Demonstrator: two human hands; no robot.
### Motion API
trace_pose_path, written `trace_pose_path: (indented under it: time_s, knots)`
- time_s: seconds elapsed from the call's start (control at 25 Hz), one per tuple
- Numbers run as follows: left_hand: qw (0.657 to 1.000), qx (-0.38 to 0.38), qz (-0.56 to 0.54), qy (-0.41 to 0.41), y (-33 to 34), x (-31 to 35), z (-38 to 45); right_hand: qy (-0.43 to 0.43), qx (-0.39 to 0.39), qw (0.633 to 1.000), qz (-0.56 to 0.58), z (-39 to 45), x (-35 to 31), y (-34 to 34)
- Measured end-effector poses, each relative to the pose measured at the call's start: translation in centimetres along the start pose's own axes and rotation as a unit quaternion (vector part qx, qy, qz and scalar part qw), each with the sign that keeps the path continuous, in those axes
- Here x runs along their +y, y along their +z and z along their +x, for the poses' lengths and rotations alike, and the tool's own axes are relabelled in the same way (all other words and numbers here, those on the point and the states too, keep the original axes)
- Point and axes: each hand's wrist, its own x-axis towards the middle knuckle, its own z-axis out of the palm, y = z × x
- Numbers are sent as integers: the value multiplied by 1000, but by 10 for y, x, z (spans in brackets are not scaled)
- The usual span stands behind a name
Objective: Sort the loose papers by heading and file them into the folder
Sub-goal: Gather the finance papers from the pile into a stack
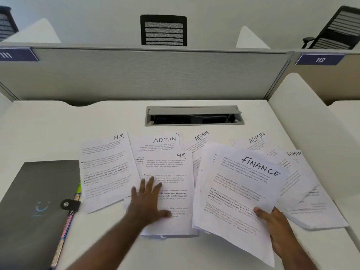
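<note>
Since the papers [167, 145] fanned across the table [58, 121] are thin, floppy and slick, the flat left hand [149, 199] should slide the HR sheet [171, 191] to an edge, while the right hand [272, 221] pinches the FINANCE stack [239, 191]; folder [39, 201] lies left, closed.

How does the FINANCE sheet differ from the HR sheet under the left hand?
The FINANCE sheet is held by the right hand, its near edge off the desk; the HR sheet lies flat with the left hand spread open on it. The FINANCE sheet is skewed clockwise; the HR sheet sits nearly square. Both are white printed pages with handwritten headings at top right.
</note>
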Motion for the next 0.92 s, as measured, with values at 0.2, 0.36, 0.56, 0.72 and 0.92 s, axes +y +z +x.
trace_pose_path:
  time_s: [0.2,0.36,0.56,0.72,0.92]
  knots:
    - [1000,-22,5,21,32,32,-16,-7,-1,1000,-3,1,-3,-1]
    - [993,-51,-64,84,41,59,-23,-25,9,1000,1,1,-8,-5]
    - [958,-42,-235,161,28,86,-23,-38,23,999,29,2,-13,-10]
    - [974,118,-187,52,5,53,-10,-40,27,998,30,-1,-14,-13]
    - [1000,21,-6,10,3,-9,0,-37,26,999,29,-3,-12,-13]
